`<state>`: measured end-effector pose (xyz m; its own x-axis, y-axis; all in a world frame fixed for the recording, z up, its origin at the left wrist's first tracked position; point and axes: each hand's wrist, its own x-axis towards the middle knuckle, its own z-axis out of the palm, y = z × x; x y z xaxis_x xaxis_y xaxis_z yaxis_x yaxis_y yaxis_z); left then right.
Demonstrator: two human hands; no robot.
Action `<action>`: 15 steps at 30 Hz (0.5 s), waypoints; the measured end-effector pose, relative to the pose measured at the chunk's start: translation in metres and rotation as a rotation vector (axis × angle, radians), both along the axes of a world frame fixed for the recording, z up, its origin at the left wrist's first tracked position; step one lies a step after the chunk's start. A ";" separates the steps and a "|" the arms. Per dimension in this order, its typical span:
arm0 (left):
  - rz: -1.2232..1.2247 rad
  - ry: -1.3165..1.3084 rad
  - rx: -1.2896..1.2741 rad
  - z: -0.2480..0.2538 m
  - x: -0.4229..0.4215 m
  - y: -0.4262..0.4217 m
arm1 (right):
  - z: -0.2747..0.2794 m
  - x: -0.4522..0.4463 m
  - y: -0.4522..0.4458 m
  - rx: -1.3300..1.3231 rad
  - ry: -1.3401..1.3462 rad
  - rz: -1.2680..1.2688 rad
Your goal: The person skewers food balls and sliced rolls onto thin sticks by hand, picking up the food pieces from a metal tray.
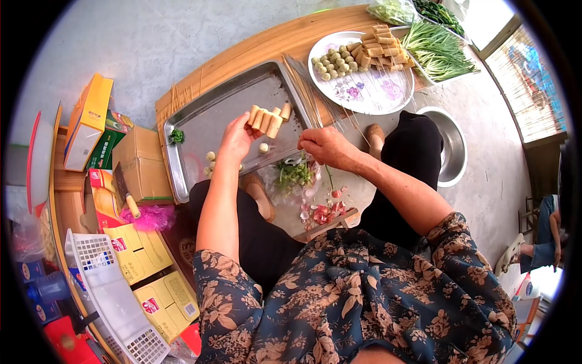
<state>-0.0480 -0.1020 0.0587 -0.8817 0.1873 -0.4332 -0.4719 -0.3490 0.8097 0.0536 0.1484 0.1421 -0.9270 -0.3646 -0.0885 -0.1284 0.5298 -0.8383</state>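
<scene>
Several short tan rolls (pixel 265 121) sit side by side at the fingertips of my left hand (pixel 237 136), which is closed on them above a metal tray (pixel 176 155). To their right, my right hand (pixel 327 147) is pinched near the tray's right edge; what its fingers hold is too thin to make out. Small pale balls (pixel 264 147) and a bit of green herb (pixel 177 136) lie in the tray. A white floral plate (pixel 354 100) behind holds green balls (pixel 332 65) and a heap of rolls (pixel 383 50). Thin sticks (pixel 303 85) lie between tray and plate.
Green stalks (pixel 439 51) fill a dish at the upper right. A steel basin (pixel 456 148) stands beside my leg. Peelings (pixel 324 212) and chopped greens (pixel 294 173) lie below the tray. Boxes (pixel 142 164), a knife (pixel 124 185) and a white basket (pixel 112 291) are at left. Another person (pixel 539 242) is far right.
</scene>
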 end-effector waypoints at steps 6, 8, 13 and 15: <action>-0.018 -0.016 0.002 0.001 0.001 0.002 | -0.002 -0.001 -0.001 0.007 0.001 -0.007; -0.038 -0.009 0.020 0.002 0.001 0.002 | -0.003 -0.001 -0.002 0.013 -0.005 -0.011; -0.042 -0.008 0.031 0.008 0.004 0.005 | -0.007 -0.001 -0.003 0.014 -0.003 -0.020; -0.038 -0.007 0.039 0.009 0.005 0.006 | -0.008 -0.001 -0.003 0.026 0.007 -0.024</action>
